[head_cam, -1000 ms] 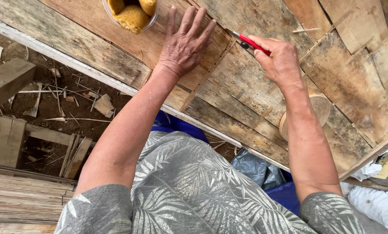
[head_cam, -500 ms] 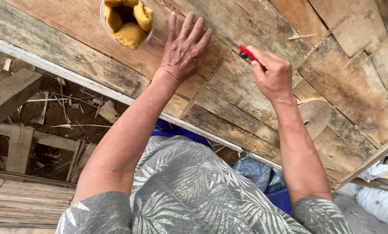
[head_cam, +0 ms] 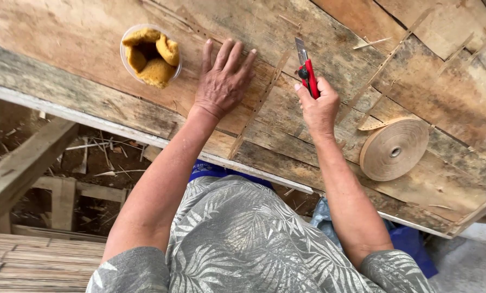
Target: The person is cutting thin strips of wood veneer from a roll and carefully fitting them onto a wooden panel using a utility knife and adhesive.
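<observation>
Your right hand (head_cam: 319,106) stayed clenched on the red knife (head_cam: 307,73), whose blade had slid out, up at twelve o'clock. Your left hand (head_cam: 224,81) still lay flat, fingers spread, pinning veneer beside the strip (head_cam: 259,103).

Between the flat left hand (head_cam: 222,81) and the right hand (head_cam: 319,106) the worn wooden board (head_cam: 80,38) is bare, except a thin perforated strip (head_cam: 259,103). The clear cup of yellow sponges (head_cam: 151,53) blocks the left side, and the round roll of brown tape (head_cam: 394,149) blocks the right.

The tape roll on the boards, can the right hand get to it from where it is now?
Probably yes. The tape roll lies flat just beside the right hand with bare boards between them, but that hand is closed on a red cutter.
</observation>
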